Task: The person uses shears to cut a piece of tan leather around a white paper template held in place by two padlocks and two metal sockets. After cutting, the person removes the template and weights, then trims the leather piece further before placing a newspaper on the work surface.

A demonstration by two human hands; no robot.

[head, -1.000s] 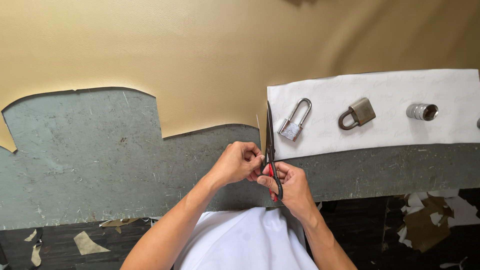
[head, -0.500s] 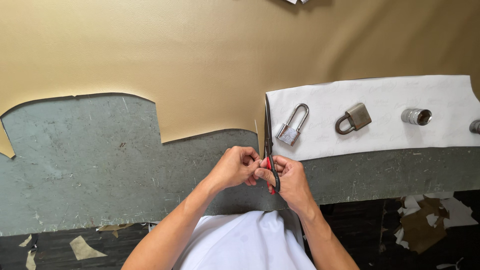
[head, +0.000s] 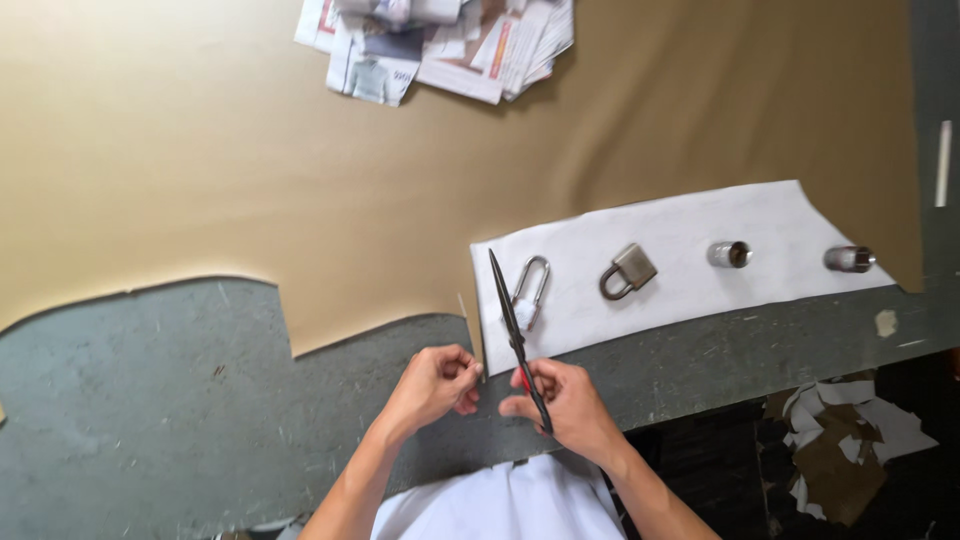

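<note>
While the grey desk [head: 130, 400] lies bare at the far left under the wavy cut edge of the tan sheet [head: 250, 160], the left hand [head: 432, 385] sits near the desk's front edge with its fingers [head: 462, 375] curled together, pinching the near end of a thin pale sliver [head: 466, 318] cut from that sheet, as far as the view allows me to tell. Just beside it, the right hand [head: 565, 405] is wrapped around the red-lined handles of the scissors [head: 512, 325], its fingers clamped on them. The scissors stand between the two hands, their long axis running from the right palm up and slightly left, the closed dark blades pointing away from the person, and the tip lying over the left edge of the white paper pattern [head: 680, 265]. Next to the blades a silver long-shackle padlock [head: 530, 295] rests on the pattern, then a brass padlock [head: 628, 272], then two small metal cylinders [head: 730, 254] further right, all serving as weights. Folded newspapers [head: 440, 45] lie at the top, paper scraps [head: 850, 440] on the floor at the lower right. The risk I see is that the blade tip catches the pattern's edge or knocks the silver padlock, shifting the pattern off its place; the left fingers are also close to the blades.
</note>
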